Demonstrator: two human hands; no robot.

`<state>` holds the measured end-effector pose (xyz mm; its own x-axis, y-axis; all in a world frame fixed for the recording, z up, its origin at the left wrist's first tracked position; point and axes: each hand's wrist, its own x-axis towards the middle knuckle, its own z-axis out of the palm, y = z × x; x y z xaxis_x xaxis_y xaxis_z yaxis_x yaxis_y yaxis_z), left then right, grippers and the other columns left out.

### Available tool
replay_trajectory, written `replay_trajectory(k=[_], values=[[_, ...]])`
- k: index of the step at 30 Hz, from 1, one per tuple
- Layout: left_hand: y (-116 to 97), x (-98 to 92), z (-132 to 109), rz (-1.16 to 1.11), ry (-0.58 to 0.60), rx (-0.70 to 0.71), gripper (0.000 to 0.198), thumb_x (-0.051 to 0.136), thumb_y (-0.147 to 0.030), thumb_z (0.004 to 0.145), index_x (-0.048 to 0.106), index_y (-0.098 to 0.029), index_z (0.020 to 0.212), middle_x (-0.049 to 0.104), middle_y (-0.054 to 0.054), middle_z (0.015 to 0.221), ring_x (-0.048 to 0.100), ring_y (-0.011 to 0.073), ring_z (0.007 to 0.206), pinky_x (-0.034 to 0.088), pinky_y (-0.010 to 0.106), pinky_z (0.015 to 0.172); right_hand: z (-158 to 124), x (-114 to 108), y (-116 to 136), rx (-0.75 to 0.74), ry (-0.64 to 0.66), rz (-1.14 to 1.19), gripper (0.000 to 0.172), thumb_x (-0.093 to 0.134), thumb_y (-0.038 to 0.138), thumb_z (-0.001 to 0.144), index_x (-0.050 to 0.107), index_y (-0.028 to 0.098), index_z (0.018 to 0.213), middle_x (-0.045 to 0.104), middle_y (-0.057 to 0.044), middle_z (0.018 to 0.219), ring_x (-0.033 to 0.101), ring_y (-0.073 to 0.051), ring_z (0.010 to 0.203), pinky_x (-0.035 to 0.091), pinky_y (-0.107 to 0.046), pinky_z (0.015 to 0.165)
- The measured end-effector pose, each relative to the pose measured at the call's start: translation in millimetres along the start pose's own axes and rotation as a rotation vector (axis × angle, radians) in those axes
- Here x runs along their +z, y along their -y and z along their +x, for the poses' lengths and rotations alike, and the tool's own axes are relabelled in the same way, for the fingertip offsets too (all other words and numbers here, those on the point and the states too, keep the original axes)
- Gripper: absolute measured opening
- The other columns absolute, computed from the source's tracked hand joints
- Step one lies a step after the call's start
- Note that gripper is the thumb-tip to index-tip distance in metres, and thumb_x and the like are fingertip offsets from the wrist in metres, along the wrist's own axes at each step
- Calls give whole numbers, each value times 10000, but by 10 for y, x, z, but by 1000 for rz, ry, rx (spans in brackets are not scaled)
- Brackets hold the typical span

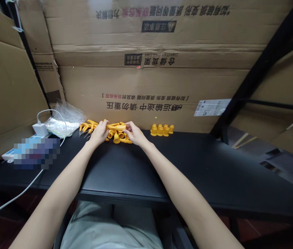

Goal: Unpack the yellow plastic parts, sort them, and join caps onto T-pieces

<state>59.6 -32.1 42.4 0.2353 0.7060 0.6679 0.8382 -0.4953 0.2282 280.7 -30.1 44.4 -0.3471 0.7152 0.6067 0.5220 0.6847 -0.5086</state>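
Observation:
Over a pile of yellow plastic parts, my two hands meet at the back of the black table. My left hand [100,132] is closed around a yellow corkscrew handle, mostly covered by the fingers. My right hand [134,134] pinches a yellow cup-shaped sleeve [121,127], lying sideways and in line with the handle. Whether the two parts are joined, I cannot tell. Beneath them lie loose yellow sleeves [116,139], some with their openings facing me. Left of my left hand are several yellow corkscrew handles [85,127] with metal spirals [86,134].
Several yellow sleeves [159,130] stand upright in rows to the right. Clear plastic bags [65,121] lie at the back left, beside a white charger [40,129] with a cable on a power strip [8,155]. Cardboard [146,79] walls the back of the black table [188,173].

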Motion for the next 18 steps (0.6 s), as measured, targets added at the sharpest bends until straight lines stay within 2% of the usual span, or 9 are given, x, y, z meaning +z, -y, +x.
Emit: replay_trajectory(k=[3,6,9,12,18], values=[[-45,-50,6,61,17,-8,334,453,-126,813,515,-171,1138,541,106,1012,566,240,947,462,368,878,-12,-66,36,20,53,7,269,523,304,849,504,188,1090,635,-60,947,594,-149,753,494,-322,755],[-142,-87,6,99,20,-1,343,443,-110,820,523,-183,1146,537,102,1026,566,237,961,456,351,883,-26,-122,85,21,110,-44,257,539,323,854,539,193,1074,658,-72,995,619,-173,854,485,-367,837],[-262,-97,-1,92,19,19,336,427,-123,848,526,-194,1161,538,96,1033,572,235,971,452,342,886,-31,-138,142,13,149,-214,228,534,342,880,598,192,1039,667,-108,1094,604,-228,1023,349,-521,1020],[-347,-93,-15,76,52,9,349,381,-145,884,506,-197,1206,529,100,1072,590,221,920,465,340,850,-28,-135,184,24,199,-350,236,501,319,913,617,203,1083,656,-121,1163,576,-246,1112,229,-591,1079],[-330,-46,-38,19,103,37,362,390,-134,857,463,-165,1211,519,117,1119,587,213,929,475,361,854,-30,-170,219,-7,224,-527,253,491,292,926,617,166,1107,671,-130,1114,581,-233,1078,269,-546,1082]])
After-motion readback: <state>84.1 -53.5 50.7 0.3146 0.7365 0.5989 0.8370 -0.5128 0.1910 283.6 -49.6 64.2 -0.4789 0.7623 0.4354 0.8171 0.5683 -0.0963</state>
